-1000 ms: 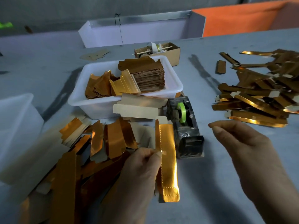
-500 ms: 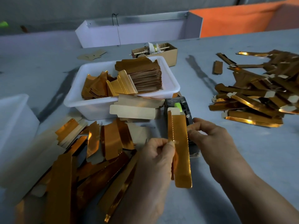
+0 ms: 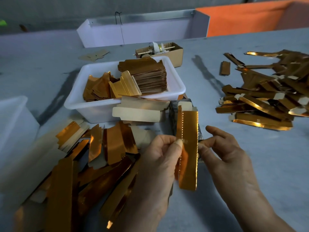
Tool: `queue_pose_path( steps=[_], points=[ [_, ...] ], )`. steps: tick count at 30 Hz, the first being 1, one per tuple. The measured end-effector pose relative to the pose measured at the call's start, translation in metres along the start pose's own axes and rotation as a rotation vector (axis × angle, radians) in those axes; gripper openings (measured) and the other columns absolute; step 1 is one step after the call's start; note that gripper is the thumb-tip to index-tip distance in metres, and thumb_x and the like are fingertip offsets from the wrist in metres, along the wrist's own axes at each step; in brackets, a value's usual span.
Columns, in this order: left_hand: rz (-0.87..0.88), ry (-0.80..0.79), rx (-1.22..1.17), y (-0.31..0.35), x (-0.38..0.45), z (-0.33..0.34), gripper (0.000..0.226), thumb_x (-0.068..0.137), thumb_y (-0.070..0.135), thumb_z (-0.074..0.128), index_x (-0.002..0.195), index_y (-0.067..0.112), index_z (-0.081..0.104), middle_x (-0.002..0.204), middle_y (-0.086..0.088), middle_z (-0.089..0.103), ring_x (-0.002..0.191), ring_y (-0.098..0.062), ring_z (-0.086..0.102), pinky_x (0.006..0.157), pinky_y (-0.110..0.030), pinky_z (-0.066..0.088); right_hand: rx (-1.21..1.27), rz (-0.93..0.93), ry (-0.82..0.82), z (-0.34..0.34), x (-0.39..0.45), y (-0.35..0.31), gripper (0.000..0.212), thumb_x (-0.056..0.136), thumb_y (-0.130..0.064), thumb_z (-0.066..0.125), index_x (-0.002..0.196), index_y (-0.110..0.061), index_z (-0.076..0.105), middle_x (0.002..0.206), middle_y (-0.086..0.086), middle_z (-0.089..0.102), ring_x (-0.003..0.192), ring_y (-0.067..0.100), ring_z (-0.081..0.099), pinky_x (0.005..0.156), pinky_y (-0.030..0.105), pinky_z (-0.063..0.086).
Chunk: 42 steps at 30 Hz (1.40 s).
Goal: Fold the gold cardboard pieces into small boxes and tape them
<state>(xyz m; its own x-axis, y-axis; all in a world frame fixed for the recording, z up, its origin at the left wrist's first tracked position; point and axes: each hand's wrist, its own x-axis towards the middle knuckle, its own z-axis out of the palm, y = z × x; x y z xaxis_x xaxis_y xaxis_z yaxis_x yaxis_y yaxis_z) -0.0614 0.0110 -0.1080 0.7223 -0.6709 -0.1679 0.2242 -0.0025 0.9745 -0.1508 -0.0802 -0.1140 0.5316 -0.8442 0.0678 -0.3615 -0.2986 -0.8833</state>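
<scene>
While pinched upright, gold box [image 3: 188, 158] between hands [image 3: 160, 158].

Gold foil strip [image 3: 188, 158] w/ dotted perforation rows; cream-backed blanks [image 3: 138, 113]; white tub [image 3: 177, 91]; grey tabletop [image 3: 250, 164]; orange panel [image 3: 242, 20] at far right edge.

A folded gold strip [image 3: 188, 148], held upright between the two hands, hides most of the tape dispenser [image 3: 173, 114] behind it, so only a dark sliver shows at the strip's left side and the roll cannot be seen. A clear bin [image 3: 15, 124] is cut off by the left edge, the pile of folded gold boxes [image 3: 267, 101] by the right edge, and the loose gold blanks [image 3: 66, 181] by the bottom-left corner. The small parts inside the brown box [image 3: 175, 54] near the table's [image 3: 250, 148] far edge are too small to tell.
</scene>
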Motion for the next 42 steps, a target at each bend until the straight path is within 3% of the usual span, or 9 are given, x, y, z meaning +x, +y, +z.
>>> queue_pose_path(
  steps=[6,13,16,20,24,29,32,38,42],
  points=[
    [0.1,-0.078,0.156,0.003,0.003,0.005,0.006,0.091,0.023,0.058,0.089,0.019,0.062,0.069,0.008,0.068,0.064,-0.006,0.064,0.06,-0.016,0.052,-0.133,-0.051,0.054,0.006,-0.005,0.002,0.013,0.084,-0.021,0.064,0.072,-0.025,0.063,0.139,-0.016,0.042,0.13,0.011,0.039,0.09,0.026,0.035],
    [0.083,-0.052,0.259,0.005,0.006,0.007,0.005,0.09,0.025,0.06,0.09,0.021,0.063,0.077,0.01,0.072,0.07,-0.003,0.067,0.058,-0.013,0.051,-0.334,-0.169,0.105,0.008,-0.003,0.003,0.009,0.08,-0.012,0.068,0.076,-0.02,0.066,0.132,-0.004,0.052,0.123,0.022,0.045,0.086,0.022,0.038],
    [0.059,-0.043,0.266,0.008,0.005,0.008,0.004,0.09,0.025,0.06,0.089,0.022,0.063,0.078,0.009,0.072,0.072,-0.005,0.068,0.058,-0.014,0.052,-0.561,-0.26,0.054,0.004,-0.002,0.004,0.011,0.072,-0.001,0.074,0.081,-0.008,0.073,0.121,0.012,0.061,0.113,0.036,0.052,0.084,0.042,0.044],
    [0.023,-0.025,0.27,0.014,0.005,0.009,0.007,0.091,0.026,0.059,0.09,0.021,0.063,0.078,0.006,0.071,0.074,-0.005,0.067,0.062,-0.017,0.055,-0.103,-0.006,0.01,-0.026,-0.004,0.005,0.015,0.084,-0.02,0.065,0.07,-0.025,0.065,0.106,-0.008,0.065,0.089,0.014,0.061,0.071,0.025,0.043],
    [0.011,-0.044,0.355,0.015,0.001,0.008,0.013,0.091,0.033,0.056,0.096,0.023,0.063,0.087,0.001,0.072,0.081,-0.016,0.068,0.072,-0.037,0.057,0.18,0.045,-0.134,-0.055,-0.008,-0.017,0.032,0.059,-0.053,0.055,0.084,-0.035,0.067,0.085,-0.012,0.068,0.076,0.007,0.064,0.072,0.037,0.051],
    [-0.037,-0.105,0.35,0.02,-0.005,0.005,0.015,0.092,0.03,0.056,0.1,0.02,0.065,0.088,0.0,0.072,0.084,-0.019,0.068,0.08,-0.042,0.057,0.193,-0.085,-0.355,-0.053,-0.01,-0.04,0.026,0.056,-0.044,0.058,0.077,-0.036,0.072,0.075,-0.008,0.069,0.07,0.005,0.062,0.052,0.019,0.05],
    [-0.066,-0.152,0.264,0.023,-0.008,0.001,0.012,0.093,0.02,0.056,0.097,0.012,0.065,0.077,-0.003,0.072,0.065,-0.015,0.069,0.057,-0.03,0.056,0.186,-0.098,-0.396,-0.048,-0.006,-0.039,0.021,0.062,-0.037,0.058,0.076,-0.036,0.073,0.075,-0.006,0.07,0.069,0.006,0.061,0.059,0.01,0.047],
    [-0.135,-0.166,0.088,0.024,-0.01,0.002,0.013,0.09,0.01,0.059,0.1,0.005,0.068,0.09,-0.008,0.074,0.079,-0.016,0.073,0.067,-0.026,0.059,0.177,-0.113,-0.386,-0.041,-0.004,-0.034,0.023,0.066,-0.03,0.057,0.078,-0.03,0.076,0.074,-0.01,0.069,0.067,0.002,0.058,0.055,0.008,0.045],
    [-0.125,-0.177,0.078,0.023,-0.011,0.001,0.011,0.089,0.011,0.061,0.091,0.007,0.071,0.086,-0.006,0.074,0.076,-0.015,0.073,0.067,-0.026,0.059,0.112,-0.119,-0.374,-0.041,-0.001,-0.032,0.038,0.068,-0.028,0.059,0.1,-0.048,0.062,0.076,-0.009,0.066,0.071,0.003,0.06,0.058,0.013,0.048]
  ],
)
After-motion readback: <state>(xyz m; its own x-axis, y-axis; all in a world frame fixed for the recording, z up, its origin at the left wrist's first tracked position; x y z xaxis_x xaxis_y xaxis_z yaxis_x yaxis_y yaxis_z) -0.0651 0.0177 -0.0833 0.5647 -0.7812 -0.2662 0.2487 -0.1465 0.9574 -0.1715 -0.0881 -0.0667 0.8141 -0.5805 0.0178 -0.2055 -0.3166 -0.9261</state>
